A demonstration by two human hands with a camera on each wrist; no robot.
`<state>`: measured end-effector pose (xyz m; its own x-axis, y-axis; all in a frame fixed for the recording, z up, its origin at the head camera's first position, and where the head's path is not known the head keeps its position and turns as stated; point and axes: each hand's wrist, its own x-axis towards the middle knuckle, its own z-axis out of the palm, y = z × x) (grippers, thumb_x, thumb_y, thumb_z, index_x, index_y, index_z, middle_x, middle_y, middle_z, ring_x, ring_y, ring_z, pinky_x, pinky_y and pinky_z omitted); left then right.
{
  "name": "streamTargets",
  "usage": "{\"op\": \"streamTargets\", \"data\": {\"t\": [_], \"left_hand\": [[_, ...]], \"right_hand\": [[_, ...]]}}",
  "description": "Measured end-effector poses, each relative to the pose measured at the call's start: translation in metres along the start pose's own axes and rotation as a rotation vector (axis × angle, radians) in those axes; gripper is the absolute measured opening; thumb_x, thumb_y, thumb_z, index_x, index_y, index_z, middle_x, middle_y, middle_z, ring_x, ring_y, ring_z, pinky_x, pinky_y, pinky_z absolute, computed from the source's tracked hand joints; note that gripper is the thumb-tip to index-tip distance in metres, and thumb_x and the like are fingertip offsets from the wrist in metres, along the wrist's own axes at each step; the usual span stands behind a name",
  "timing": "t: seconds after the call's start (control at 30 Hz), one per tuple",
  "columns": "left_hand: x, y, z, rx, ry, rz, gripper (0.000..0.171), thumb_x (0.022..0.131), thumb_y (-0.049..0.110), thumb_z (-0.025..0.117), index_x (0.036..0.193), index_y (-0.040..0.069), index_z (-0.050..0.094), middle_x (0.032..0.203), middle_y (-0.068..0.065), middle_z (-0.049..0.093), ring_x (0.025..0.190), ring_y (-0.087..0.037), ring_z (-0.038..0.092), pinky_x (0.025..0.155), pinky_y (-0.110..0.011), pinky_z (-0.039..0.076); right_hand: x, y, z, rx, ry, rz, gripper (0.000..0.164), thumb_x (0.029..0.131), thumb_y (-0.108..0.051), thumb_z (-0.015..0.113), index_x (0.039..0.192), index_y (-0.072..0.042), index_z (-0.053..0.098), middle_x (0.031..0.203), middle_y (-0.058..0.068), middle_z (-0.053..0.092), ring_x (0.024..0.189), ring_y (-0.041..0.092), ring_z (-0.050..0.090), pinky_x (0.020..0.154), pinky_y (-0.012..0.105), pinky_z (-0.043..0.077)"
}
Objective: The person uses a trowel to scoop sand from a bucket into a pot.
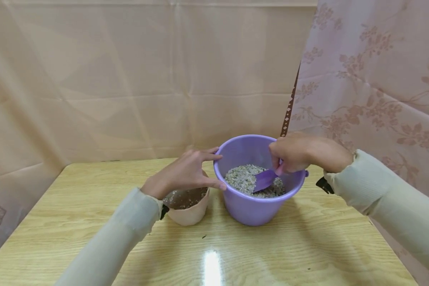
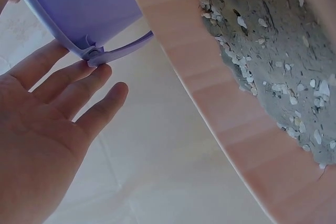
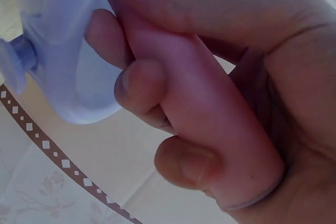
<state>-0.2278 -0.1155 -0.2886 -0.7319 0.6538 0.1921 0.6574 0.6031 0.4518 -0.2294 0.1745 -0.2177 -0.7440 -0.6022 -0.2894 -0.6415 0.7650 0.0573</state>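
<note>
One purple bucket [image 1: 255,212] on bench [image 1: 93,210], scoop [image 1: 264,180] dipped in pale grains [image 1: 240,177] inside. Right hand [image 1: 296,151]: fingers curled round scoop handle, presumably for control. Left hand [image 1: 186,171]: fingers straight, touching rim at nine o'clock, likely steadying. Pot [image 1: 190,215] beside, eight o'clock.

In the head view, the left hand [image 1: 184,172] hid part of the pot [image 1: 189,215] and the right hand [image 1: 294,152] most of the handle [image 1: 279,169] of the scoop [image 1: 264,181].

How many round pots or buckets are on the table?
2: a large purple plastic bucket, touched by the left hand, and a smaller peach-coloured round pot to its left, partly hidden under that hand. No others show.
</note>
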Motion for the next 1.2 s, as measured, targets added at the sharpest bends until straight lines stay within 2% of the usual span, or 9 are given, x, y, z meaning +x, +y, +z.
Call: {"op": "streamTargets", "data": {"t": [0.2,0.3,0.43,0.5,0.7,0.8,0.9,1.03,1.2], "left_hand": [[-0.002,-0.001,0.0,0.001,-0.002,-0.025,0.091,0.07,0.061,0.083,0.138,0.007,0.059,0.152,-0.011,0.044,0.067,0.001,0.064,0.107,-0.047,0.024],[-0.002,-0.001,0.001,0.004,0.008,-0.026,0.091,0.069,0.062,0.083,0.138,0.007,0.06,0.152,-0.009,0.044,0.08,-0.006,0.063,0.104,-0.045,0.027],[-0.002,-0.001,0.002,0.019,0.02,-0.037,0.09,0.067,0.064,0.083,0.136,0.009,0.062,0.151,-0.007,0.046,0.098,-0.019,0.053,0.103,-0.044,0.029],[-0.001,-0.001,0.002,0.018,0.019,-0.033,0.09,0.067,0.064,0.083,0.136,0.009,0.062,0.15,-0.009,0.046,0.096,-0.021,0.058,0.106,-0.046,0.028],[0.0,-0.001,0.003,0.027,0.026,-0.022,0.09,0.067,0.064,0.083,0.135,0.008,0.063,0.149,-0.012,0.048,0.094,-0.019,0.061,0.111,-0.049,0.024],[0.0,-0.003,0.002,0.027,0.026,-0.021,0.09,0.067,0.065,0.082,0.135,0.009,0.063,0.149,-0.012,0.048,0.101,-0.021,0.06,0.113,-0.05,0.02],[0.0,-0.003,0.002,0.016,0.024,-0.005,0.091,0.067,0.064,0.083,0.134,0.006,0.062,0.149,-0.013,0.047,0.086,-0.012,0.068,0.114,-0.051,0.016],[0.0,-0.006,0.001,0.009,0.035,0.027,0.091,0.068,0.061,0.084,0.134,0.003,0.062,0.148,-0.015,0.048,0.063,0.003,0.065,0.111,-0.049,0.021],[0.0,-0.007,0.001,0.023,0.042,0.055,0.091,0.068,0.063,0.083,0.133,0.003,0.063,0.146,-0.015,0.049,0.066,0.003,0.064,0.107,-0.049,0.025]], "right_hand": [[0.001,0.0,0.004,-0.016,0.039,-0.029,0.007,0.083,-0.024,0.08,0.088,-0.028,0.075,0.089,-0.01,0.07,0.074,0.01,0.063,0.067,0.033,0.05],[0.001,0.001,0.006,-0.015,0.051,-0.037,0.008,0.083,-0.022,0.08,0.087,-0.027,0.076,0.089,-0.01,0.071,0.074,0.01,0.064,0.068,0.034,0.05],[0.002,0.0,0.009,-0.009,0.052,-0.043,0.006,0.084,-0.021,0.079,0.087,-0.025,0.076,0.087,-0.008,0.07,0.073,0.012,0.064,0.066,0.033,0.051],[0.002,0.0,0.012,-0.015,0.064,-0.051,0.005,0.085,-0.022,0.079,0.086,-0.025,0.075,0.086,-0.008,0.069,0.073,0.013,0.063,0.065,0.033,0.051],[0.003,0.001,0.019,-0.023,0.108,-0.077,0.006,0.084,-0.021,0.079,0.084,-0.024,0.074,0.083,-0.008,0.068,0.073,0.015,0.063,0.07,0.038,0.051],[0.003,0.001,0.019,-0.009,0.111,-0.08,0.005,0.085,-0.021,0.079,0.085,-0.024,0.075,0.085,-0.007,0.069,0.074,0.015,0.064,0.071,0.038,0.052],[0.005,0.001,0.022,-0.003,0.115,-0.084,0.004,0.085,-0.021,0.079,0.086,-0.024,0.075,0.085,-0.008,0.07,0.074,0.015,0.065,0.07,0.037,0.052],[0.013,0.002,0.029,0.023,0.119,-0.119,0.006,0.085,-0.021,0.078,0.082,-0.025,0.076,0.08,-0.011,0.069,0.069,0.011,0.063,0.065,0.034,0.051],[0.018,0.004,0.032,0.056,0.138,-0.154,0.014,0.083,-0.017,0.08,0.074,-0.027,0.075,0.071,-0.015,0.066,0.059,0.005,0.056,0.058,0.031,0.048]]}}
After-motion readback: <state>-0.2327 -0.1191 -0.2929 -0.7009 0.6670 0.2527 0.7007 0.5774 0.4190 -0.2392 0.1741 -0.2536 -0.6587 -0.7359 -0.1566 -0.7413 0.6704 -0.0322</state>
